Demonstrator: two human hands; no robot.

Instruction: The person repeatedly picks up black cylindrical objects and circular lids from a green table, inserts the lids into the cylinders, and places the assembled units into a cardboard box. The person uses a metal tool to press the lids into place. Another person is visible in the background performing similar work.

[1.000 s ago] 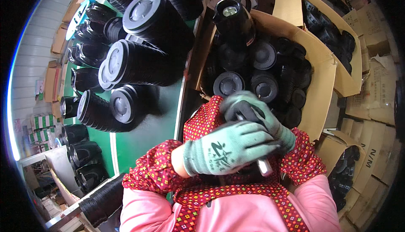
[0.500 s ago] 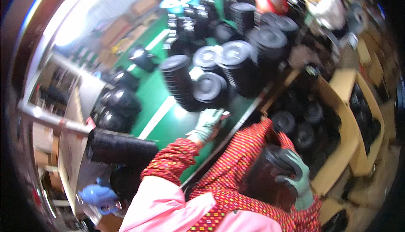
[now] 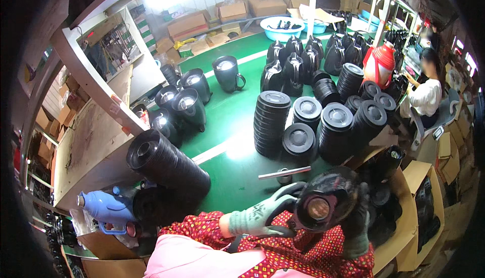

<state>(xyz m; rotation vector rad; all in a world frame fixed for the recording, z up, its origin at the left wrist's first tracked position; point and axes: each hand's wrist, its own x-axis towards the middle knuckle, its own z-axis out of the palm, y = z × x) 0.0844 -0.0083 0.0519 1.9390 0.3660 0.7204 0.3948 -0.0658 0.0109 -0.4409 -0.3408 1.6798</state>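
Note:
A glossy black jug (image 3: 331, 199) is held up in front of me, tilted so that a round opening with a copper-coloured inside faces me. My left hand (image 3: 262, 215), in a grey-green glove with dark fingers, grips it at its left side by the handle. Against its right side my right hand (image 3: 357, 237) is closed, its dark gloved fingers partly hidden by shadow and the jug. Just beyond the jug, a metal bar tool (image 3: 284, 173) lies on the green table (image 3: 230, 192). Stacks of round black lids (image 3: 273, 124) stand behind that tool.
Black mugs with handles (image 3: 227, 73) and rows of black jugs (image 3: 293, 73) occupy the table. A leaning black stack (image 3: 169, 161) and a blue flask (image 3: 106, 207) are at left. Open cartons (image 3: 409, 217) of black parts flank me at right. A seated person (image 3: 427, 93) works farther back.
My left hand has come back from the table to the jug. The jug has been raised from beside my lap and turned, with my right hand still on it. My view has swung leftward.

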